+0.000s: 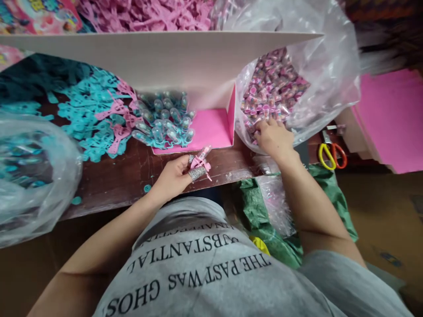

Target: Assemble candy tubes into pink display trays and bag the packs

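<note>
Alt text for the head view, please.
A person's left hand holds a small pink capsule toy above a dark wooden table, while the right hand reaches into a clear plastic bag of pink capsules. Teal and pink plastic pieces lie on the left.

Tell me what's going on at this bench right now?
A person is working with small toy parts at a brown table. The left hand pinches a small clear capsule on a pink cutout, its fingertip wrapped in glittery tape. The right hand reaches into a clear plastic bag of pink capsules. Teal-fitted capsules lie piled on a pink tray; scissors lie to the right.
</note>
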A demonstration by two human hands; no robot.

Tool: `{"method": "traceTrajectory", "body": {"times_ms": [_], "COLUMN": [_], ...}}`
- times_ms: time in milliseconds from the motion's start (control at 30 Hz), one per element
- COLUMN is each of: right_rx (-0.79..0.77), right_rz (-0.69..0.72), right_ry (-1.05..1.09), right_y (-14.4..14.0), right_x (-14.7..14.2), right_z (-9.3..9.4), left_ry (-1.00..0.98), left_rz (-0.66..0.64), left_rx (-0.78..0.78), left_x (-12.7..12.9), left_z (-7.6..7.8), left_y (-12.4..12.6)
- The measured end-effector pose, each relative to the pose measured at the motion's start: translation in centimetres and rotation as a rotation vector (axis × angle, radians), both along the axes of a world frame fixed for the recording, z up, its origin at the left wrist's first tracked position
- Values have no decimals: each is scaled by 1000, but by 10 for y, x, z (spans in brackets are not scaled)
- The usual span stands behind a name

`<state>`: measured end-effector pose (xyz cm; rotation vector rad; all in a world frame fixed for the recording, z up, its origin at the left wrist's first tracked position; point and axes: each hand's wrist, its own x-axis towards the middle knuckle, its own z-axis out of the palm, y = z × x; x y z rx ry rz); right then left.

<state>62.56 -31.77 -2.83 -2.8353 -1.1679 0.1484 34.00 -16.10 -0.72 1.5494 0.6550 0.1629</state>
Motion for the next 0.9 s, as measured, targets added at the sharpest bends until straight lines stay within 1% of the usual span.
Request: {"method": "traceTrajectory", "body": {"times_ms": [67, 133, 167, 200, 233, 267, 300, 367, 467, 533, 633, 667, 733, 833, 900], "right_rx": [150, 350, 440, 503, 538, 561, 579, 626, 694, 683, 652, 646, 640, 625, 631], "right_rz": [119, 280, 386, 502, 603, 678, 724, 753, 785, 809, 818, 802, 728, 616, 589], "right_ry": [-54, -63, -14, 87, 196, 297, 377, 458, 465, 414, 421, 463, 566, 665, 695], "right_y": [-13, -24, -27, -29, -29, -28, -26, -20, -15, -13, -10, -10, -8, -7, -6], "right_x": [-12, -34, -49, -65, -81, -95, -106, -120, -122, -120, -120, -120, -120, -118, -115], "right_z": [10, 25, 33, 40, 45, 49, 51, 50, 45, 43, 41, 40, 40, 43, 48], "left_ry": [22, 40, 44, 44, 39, 28, 16, -6, -43, -59, -101, -122, -154, -171, -170], "left_rz": [9, 1, -6, -15, -26, -35, -43, -57, -81, -102, -156, -173, -192, -172, -153], "left_rx": [-13, -50, -72, -93, -112, -128, -141, -140, -70, 63, 382, 472, 583, 677, 731], "left_x": [-4, -8, -9, -9, -9, -9, -8, -8, -11, -14, -18, -19, -20, -20, -19], "left_z": [7, 14, 17, 19, 20, 21, 21, 21, 21, 21, 20, 19, 16, 15, 18], "left_y": [4, 4, 3, 2, 0, -2, -4, -7, -7, -5, -1, 0, 1, 2, 2]}}
